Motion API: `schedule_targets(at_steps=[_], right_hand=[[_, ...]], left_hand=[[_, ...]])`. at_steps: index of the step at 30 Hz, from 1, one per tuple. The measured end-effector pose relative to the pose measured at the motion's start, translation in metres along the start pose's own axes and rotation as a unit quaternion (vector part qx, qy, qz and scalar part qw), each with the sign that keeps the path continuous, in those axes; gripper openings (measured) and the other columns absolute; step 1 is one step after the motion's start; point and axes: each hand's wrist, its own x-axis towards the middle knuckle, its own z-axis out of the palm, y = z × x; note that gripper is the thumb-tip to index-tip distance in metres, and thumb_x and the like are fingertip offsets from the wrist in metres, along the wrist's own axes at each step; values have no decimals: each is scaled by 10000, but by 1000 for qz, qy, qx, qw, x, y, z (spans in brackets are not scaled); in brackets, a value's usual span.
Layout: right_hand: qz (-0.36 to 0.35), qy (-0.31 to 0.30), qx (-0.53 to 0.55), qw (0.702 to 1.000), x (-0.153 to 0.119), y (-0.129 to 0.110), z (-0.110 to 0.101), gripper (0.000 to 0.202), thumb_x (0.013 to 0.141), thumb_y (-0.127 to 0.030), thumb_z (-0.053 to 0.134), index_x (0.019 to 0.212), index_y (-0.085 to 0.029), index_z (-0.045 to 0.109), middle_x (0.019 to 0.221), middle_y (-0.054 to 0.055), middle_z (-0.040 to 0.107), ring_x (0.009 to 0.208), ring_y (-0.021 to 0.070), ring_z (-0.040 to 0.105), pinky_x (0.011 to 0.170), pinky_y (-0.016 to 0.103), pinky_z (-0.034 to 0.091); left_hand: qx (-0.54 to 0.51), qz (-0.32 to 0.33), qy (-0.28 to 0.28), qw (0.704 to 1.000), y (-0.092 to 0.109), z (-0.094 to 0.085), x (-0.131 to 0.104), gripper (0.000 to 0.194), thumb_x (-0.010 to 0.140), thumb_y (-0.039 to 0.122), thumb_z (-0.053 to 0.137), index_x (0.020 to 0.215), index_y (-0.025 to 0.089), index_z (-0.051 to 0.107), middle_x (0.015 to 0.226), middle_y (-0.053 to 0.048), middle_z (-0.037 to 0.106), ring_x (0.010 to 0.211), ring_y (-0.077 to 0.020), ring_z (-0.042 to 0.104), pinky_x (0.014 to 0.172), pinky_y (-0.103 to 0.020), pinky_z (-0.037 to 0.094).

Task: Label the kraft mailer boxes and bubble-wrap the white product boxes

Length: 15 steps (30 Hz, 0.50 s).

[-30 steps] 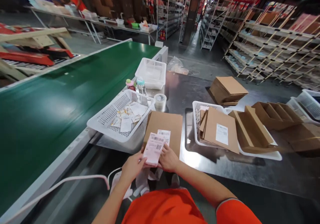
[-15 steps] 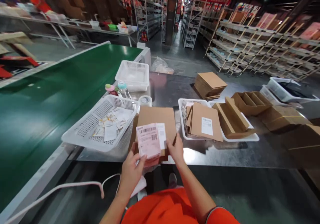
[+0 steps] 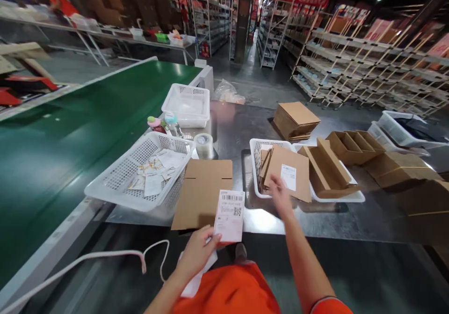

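My left hand pinches the lower left corner of a printed shipping label, which carries a barcode and a QR code. Behind the label, a flat piece of cardboard lies on the metal table. My right hand is over the front edge of a labelled flat cardboard piece, which leans in a white basket. Motion smears its fingers, so I cannot tell whether they grip the cardboard.
On the left stands a white basket with small papers, beside a green conveyor belt. A tape roll and bottles are behind it. Stacked cardboard and open cardboard boxes sit on the right.
My right hand has left the flat cardboard in front of me and moved right to the basket. My left hand has shifted the label right and down, uncovering more of that cardboard.
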Motion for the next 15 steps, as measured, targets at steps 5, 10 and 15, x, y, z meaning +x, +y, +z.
schedule_targets(at_steps=[5, 10, 15], right_hand=[[-90, -170, 99, 976, -70, -54, 83, 158, 822, -374, 650, 833, -225, 701, 802, 27, 670, 742, 168, 623, 681, 283, 504], [-173, -242, 46, 954, -104, -72, 101, 197, 921, -367, 556, 916, -245, 711, 785, 30, 706, 693, 159, 634, 671, 267, 498], [-152, -205, -2, 967, -86, -63, 133, 178, 905, -347, 585, 834, -230, 698, 875, 46, 686, 787, 177, 634, 719, 286, 494]], left_hand=[[36, -49, 31, 998, -17, -5, -6, 433, 783, 516, 491, 903, 178, 733, 1061, -132, 730, 979, -281, 664, 882, -363, 500], [-58, -89, 163, 981, -19, -37, -1, 621, 702, 513, 602, 1221, 172, 616, 1197, -129, 687, 1103, -277, 627, 870, -353, 518], [-192, -140, 110, 965, -26, -43, 14, 477, 658, 607, 622, 730, 136, 656, 615, -17, 620, 554, -146, 539, 510, -249, 431]])
